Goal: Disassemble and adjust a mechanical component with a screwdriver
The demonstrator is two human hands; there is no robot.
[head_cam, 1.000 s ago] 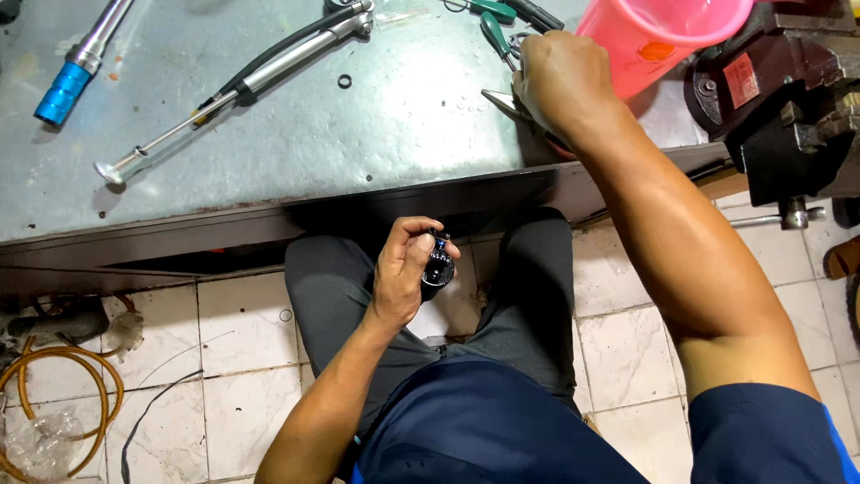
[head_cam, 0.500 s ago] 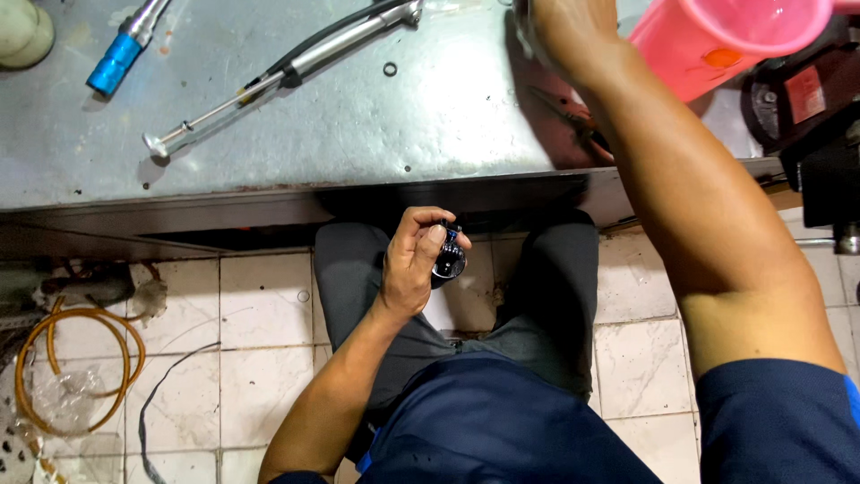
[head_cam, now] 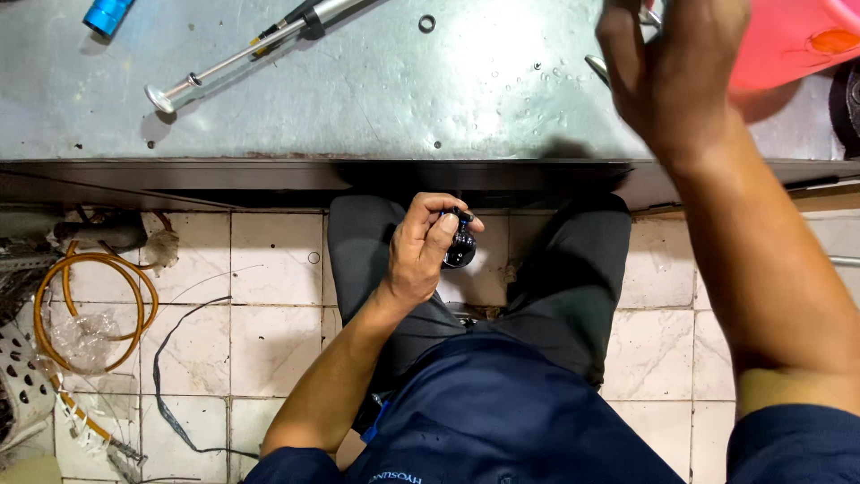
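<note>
Left hand (head_cam: 421, 251) closed around a small black round part (head_cam: 460, 246), held over the lap just below the metal workbench (head_cam: 358, 99) edge, short axis roughly upright. Right hand (head_cam: 672, 72) stretched over the bench beside a pink container (head_cam: 788, 45), near slim metal tools (head_cam: 598, 67); grip impossible to tell. Long rod tool (head_cam: 242, 56) angled at bench's far left.

Left hand (head_cam: 421, 251) around perhaps a black knob (head_cam: 460, 246)
</note>
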